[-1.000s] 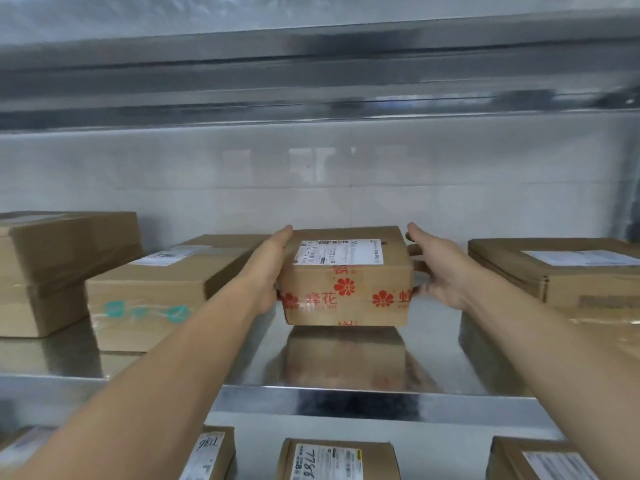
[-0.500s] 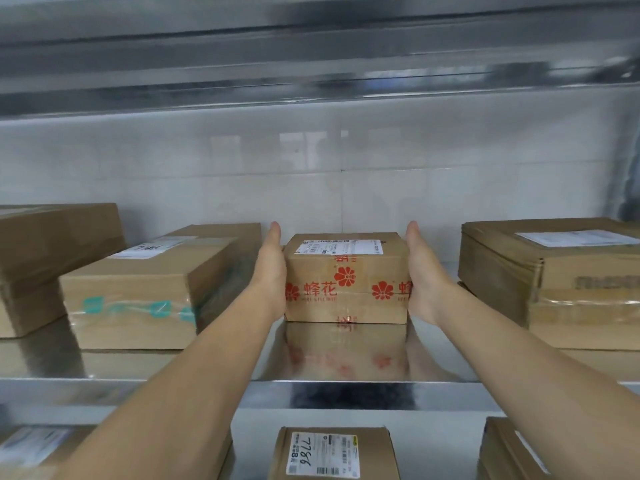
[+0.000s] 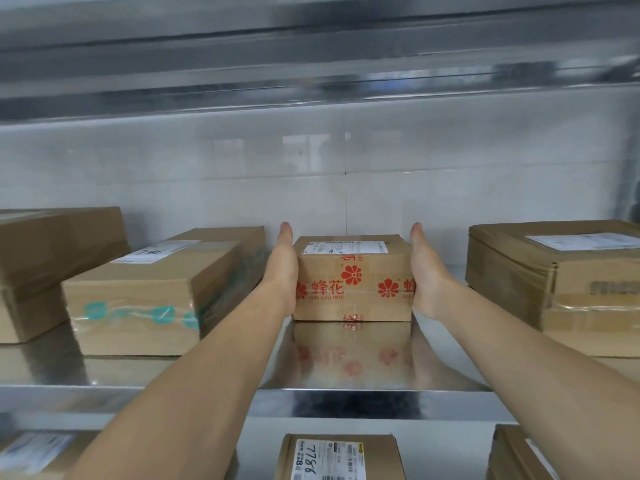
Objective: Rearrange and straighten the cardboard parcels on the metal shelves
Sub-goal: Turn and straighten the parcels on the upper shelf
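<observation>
A small cardboard parcel (image 3: 353, 278) with red flower print, red characters and a white label on top rests on the middle metal shelf (image 3: 346, 400), near the back wall. My left hand (image 3: 282, 268) lies flat against its left side and my right hand (image 3: 427, 271) flat against its right side, fingers straight and pointing at the wall, so the parcel is clamped between the palms. Its front face is square to the shelf edge.
Left of it sits a longer box with teal tape (image 3: 149, 296), angled, and a taller box (image 3: 52, 258) at the far left. A wide flat box (image 3: 554, 271) stands at the right. Below, a labelled box marked 7786 (image 3: 339, 459) lies between other parcels. Another shelf (image 3: 311, 64) hangs overhead.
The flower-print parcel has slid back toward the wall between my hands. My fingers went from curled around its edges to flat along its sides.
</observation>
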A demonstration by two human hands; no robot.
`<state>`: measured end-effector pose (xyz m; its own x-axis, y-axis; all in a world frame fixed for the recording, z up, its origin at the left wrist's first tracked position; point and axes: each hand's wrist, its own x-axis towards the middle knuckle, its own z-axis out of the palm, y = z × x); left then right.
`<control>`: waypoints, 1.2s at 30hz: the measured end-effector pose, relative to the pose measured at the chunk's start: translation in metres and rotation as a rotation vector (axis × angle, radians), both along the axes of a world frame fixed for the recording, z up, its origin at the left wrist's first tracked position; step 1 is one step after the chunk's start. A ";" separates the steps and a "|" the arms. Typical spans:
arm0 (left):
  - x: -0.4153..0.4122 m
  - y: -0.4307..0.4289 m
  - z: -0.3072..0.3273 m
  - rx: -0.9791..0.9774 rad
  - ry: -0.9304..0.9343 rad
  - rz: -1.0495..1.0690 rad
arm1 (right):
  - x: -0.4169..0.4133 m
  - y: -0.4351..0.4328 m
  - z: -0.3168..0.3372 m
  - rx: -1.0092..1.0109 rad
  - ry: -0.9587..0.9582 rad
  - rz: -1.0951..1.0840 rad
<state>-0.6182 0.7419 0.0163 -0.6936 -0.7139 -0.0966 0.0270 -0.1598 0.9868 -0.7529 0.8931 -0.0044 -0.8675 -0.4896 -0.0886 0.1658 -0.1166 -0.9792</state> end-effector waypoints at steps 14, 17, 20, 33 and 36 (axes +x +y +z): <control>-0.002 -0.020 0.066 -0.278 0.175 -0.026 | 0.008 0.040 0.063 0.088 0.223 -0.177; -0.016 0.004 0.080 -0.292 0.224 -0.147 | 0.017 0.063 0.082 0.077 0.308 -0.227; -0.035 0.037 0.082 -0.341 0.241 -0.226 | 0.025 0.093 0.093 0.065 0.378 -0.304; -0.100 0.194 0.032 -0.376 0.260 -0.536 | 0.065 0.245 0.079 0.264 0.423 -0.731; -0.104 0.208 0.021 -0.336 0.218 -0.526 | 0.064 0.271 0.074 0.296 0.416 -0.754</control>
